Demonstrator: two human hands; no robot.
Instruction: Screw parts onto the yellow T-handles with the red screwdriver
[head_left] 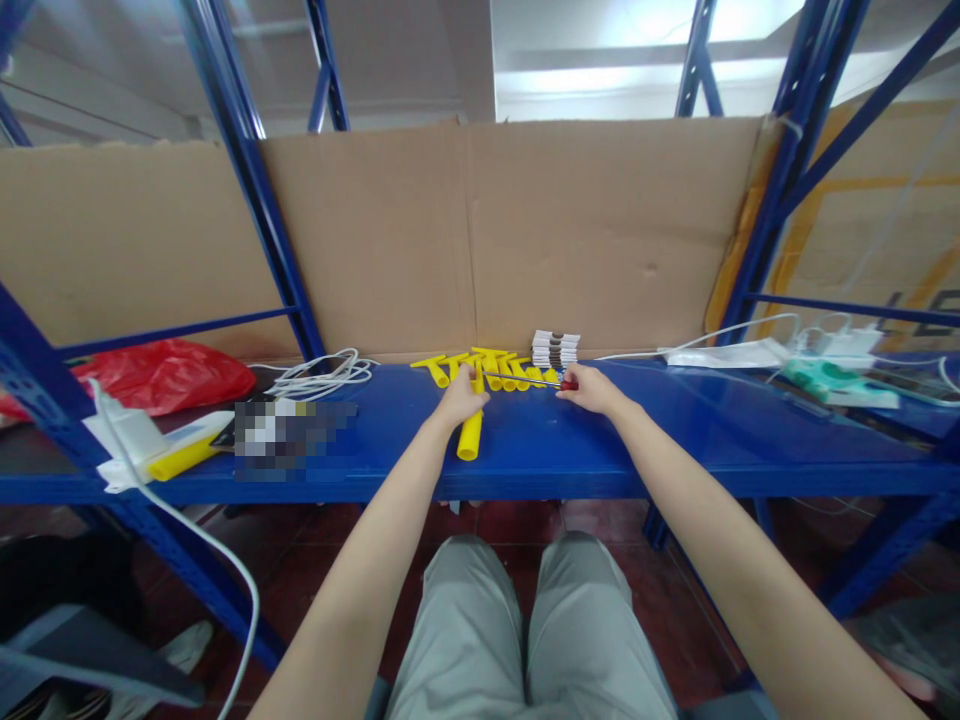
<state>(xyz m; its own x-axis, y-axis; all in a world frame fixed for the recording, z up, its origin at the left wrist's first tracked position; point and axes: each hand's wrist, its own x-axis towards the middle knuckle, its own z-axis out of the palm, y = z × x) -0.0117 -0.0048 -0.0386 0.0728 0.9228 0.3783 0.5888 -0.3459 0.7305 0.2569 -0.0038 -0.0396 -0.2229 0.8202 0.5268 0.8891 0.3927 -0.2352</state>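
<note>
My left hand (459, 400) is closed around the upper part of a yellow T-shaped plastic handle (470, 438), whose hollow round end points toward me over the blue shelf (540, 440). In my right hand (594, 388) is a screwdriver (568, 384) with a dark red grip. Its thin metal shaft runs left, almost level, toward the yellow handle at my left fingers. Whether the tip touches the handle is too small to tell. Several more yellow T-shaped handles (435, 372) lie in a row just behind my hands.
Behind the row stands a stack of small white and dark pieces (555, 348) against the cardboard wall (465, 240). At left lie a coiled white cable (322, 375), a red plastic bag (169, 375) and another yellow handle (184, 458). A green-and-white packet (832, 380) sits at right.
</note>
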